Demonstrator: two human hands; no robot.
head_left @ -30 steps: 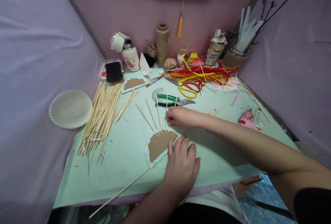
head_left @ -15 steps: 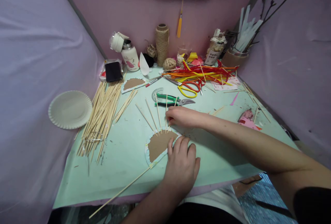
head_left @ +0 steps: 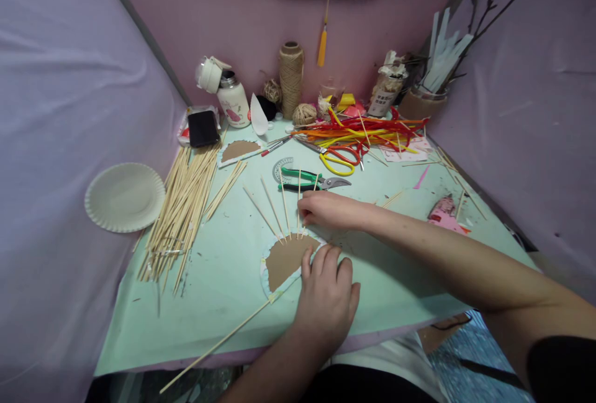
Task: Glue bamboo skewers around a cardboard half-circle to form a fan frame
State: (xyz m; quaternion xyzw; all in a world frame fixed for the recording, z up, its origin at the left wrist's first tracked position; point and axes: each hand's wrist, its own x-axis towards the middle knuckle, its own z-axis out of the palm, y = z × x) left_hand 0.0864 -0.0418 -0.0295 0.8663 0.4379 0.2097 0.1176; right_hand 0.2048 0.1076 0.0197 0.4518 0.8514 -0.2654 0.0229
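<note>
A half-disc of brown cardboard [head_left: 286, 260] with a pale blue crimped rim lies tilted on the table. My left hand [head_left: 326, 297] rests on its lower right edge, fingers bent and a little apart, thumb out to the side. Several thin wooden sticks [head_left: 272, 212] fan out from the curved rim. My right hand [head_left: 326, 209] pinches the rightmost stick [head_left: 316, 183] of the fan; its fingertips partly hide that stick. One long stick [head_left: 216, 346] runs from the half-disc's lower left corner past the table's front edge.
Green-handled pruning shears [head_left: 321, 181] and a protractor lie just beyond the fan. A heap of wooden sticks [head_left: 179, 217] and a paper plate [head_left: 125, 197] are at left. Behind are scissors [head_left: 339, 164], coloured pipe cleaners [head_left: 367, 133], a twine spool [head_left: 291, 80] and a bottle [head_left: 233, 102].
</note>
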